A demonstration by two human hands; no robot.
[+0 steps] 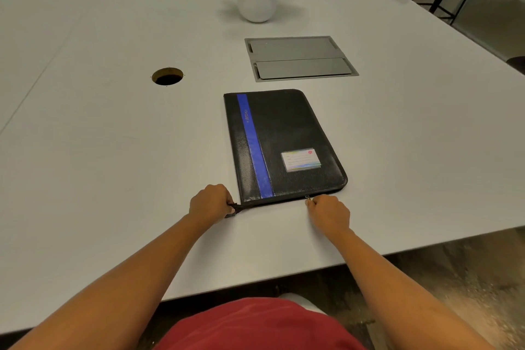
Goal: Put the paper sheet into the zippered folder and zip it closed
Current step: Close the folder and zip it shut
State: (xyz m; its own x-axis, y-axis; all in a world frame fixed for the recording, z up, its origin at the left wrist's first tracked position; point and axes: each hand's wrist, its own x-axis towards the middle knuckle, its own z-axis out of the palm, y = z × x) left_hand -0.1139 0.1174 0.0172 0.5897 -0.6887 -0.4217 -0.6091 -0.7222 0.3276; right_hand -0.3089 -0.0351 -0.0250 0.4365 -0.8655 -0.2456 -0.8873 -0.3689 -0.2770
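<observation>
A: Left hand (210,203) pinched on the zipper tail at the near-left corner; right hand (329,212) pinched on the zipper pull (307,198) mid near edge.

B: Folder (284,145)?

A: Flat on the worktop (113,150), cover shut. Likely stiff, light, slick; anchor corner, drag pull.

B: Count?

A: One folder, one pull. No paper sheet visible.

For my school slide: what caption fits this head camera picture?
Both hands work the zipper on a closed black folder.

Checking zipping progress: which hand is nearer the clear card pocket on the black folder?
Right hand, just below the card pocket; left hand is off at the folder's near-left corner.
</observation>
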